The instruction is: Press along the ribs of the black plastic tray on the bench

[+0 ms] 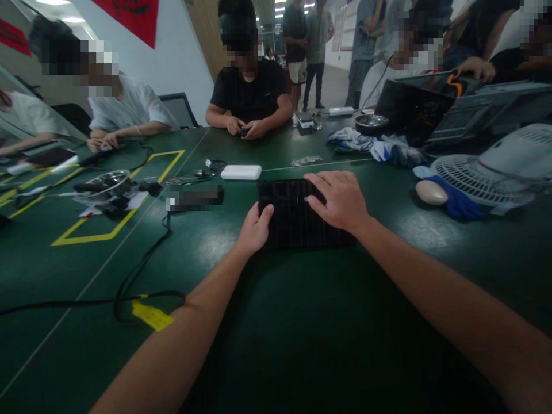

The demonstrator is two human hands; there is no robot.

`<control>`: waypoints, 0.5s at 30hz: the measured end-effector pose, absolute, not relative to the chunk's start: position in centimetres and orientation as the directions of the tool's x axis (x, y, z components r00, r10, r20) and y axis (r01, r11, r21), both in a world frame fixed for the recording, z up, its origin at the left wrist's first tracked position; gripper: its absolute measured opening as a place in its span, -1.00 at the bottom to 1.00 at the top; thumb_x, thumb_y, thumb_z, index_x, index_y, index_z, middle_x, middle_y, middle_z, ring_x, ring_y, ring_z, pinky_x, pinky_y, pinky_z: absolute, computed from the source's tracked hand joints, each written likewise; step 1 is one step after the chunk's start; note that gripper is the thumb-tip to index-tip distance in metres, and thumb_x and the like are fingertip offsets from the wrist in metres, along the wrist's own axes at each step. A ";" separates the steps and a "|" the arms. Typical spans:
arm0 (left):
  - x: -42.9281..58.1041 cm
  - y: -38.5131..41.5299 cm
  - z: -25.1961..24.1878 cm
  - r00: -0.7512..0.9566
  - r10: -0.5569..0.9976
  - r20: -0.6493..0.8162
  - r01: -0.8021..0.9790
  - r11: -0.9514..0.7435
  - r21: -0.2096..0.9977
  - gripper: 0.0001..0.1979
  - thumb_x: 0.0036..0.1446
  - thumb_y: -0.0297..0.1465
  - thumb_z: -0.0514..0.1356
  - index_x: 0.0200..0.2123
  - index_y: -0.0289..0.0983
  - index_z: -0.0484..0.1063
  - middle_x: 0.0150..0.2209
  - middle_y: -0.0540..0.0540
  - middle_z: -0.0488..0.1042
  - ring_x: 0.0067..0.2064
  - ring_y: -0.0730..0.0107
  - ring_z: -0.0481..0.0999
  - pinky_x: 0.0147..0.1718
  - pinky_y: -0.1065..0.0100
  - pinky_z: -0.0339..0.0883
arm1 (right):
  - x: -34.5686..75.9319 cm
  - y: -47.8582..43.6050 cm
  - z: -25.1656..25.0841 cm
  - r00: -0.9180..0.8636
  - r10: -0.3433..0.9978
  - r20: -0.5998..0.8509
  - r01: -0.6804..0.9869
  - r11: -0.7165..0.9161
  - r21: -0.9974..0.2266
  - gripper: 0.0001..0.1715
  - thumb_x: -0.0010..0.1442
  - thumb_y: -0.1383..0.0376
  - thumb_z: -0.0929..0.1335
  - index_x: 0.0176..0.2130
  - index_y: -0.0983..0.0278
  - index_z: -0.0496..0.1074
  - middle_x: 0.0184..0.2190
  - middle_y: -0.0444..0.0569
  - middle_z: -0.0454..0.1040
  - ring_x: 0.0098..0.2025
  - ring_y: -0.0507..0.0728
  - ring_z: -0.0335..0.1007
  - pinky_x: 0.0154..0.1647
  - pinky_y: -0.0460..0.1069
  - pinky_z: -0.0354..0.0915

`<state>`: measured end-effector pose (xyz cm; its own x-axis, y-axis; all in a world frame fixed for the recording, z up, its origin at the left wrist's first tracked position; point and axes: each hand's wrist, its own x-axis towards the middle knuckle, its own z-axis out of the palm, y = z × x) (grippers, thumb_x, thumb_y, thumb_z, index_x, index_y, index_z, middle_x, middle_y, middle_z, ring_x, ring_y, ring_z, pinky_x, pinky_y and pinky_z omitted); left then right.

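A flat black rectangular panel [297, 221] with faint grid lines on its face lies in front of me at the green table. At its left edge, my left hand [255, 230] grips it with the thumb on top and the fingers mostly hidden underneath. My right hand [340, 198] covers its upper right part, thumb on the face and fingers bent over the far edge. A tiny pale spot shows at the right thumb's tip; I cannot tell what it is. Just beyond the panel lies a white power strip or box [241, 172].
Left are a dark blurred device [196, 198], a black cable [146, 259] with a yellow tag [152, 315], and a metal bowl [103, 183]. To the right stand a fan [470, 178], a computer mouse [431, 192] and blue-white gloves [362, 141]. A person [250, 92] sits opposite.
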<state>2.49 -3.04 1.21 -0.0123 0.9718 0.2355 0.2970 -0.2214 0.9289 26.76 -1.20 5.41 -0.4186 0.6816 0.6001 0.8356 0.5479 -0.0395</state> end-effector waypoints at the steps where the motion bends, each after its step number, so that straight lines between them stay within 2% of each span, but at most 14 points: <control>1: 2.5 -3.0 1.2 -0.014 0.971 0.237 0.298 -0.222 0.929 -0.61 0.25 -0.08 0.14 -0.10 -0.27 0.48 -0.10 -0.18 0.58 -0.02 0.07 0.52 0.05 0.07 0.34 | 26.8 -1.2 5.4 -0.417 0.681 0.602 0.837 0.546 -0.039 -0.44 0.37 0.09 0.21 0.26 0.22 0.34 0.06 0.06 0.50 0.05 0.28 0.34 0.10 0.18 0.09; 9: 2.4 -2.8 1.1 0.002 0.966 0.258 0.303 -0.247 0.921 -0.59 0.24 -0.04 0.12 -0.13 -0.27 0.47 -0.13 -0.16 0.57 -0.04 0.09 0.52 0.03 0.09 0.35 | 26.8 -1.1 5.3 -0.413 0.677 0.609 0.840 0.542 -0.032 -0.46 0.41 0.10 0.16 0.25 0.20 0.35 0.05 0.06 0.50 0.05 0.27 0.33 0.09 0.17 0.07; 15: 2.4 -2.9 1.0 -0.003 0.965 0.261 0.298 -0.248 0.922 -0.60 0.24 -0.05 0.13 -0.13 -0.27 0.48 -0.15 -0.15 0.57 -0.05 0.10 0.52 0.02 0.10 0.34 | 26.9 -1.2 5.4 -0.425 0.679 0.599 0.830 0.556 -0.041 -0.39 0.34 0.03 0.23 0.26 0.23 0.33 0.06 0.07 0.49 0.05 0.29 0.33 0.09 0.18 0.08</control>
<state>2.42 -2.86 1.05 -0.0031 0.9654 0.2609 0.2982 -0.2481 0.9217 26.85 -1.19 5.39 -0.4253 0.6786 0.5988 0.8301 0.5561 -0.0406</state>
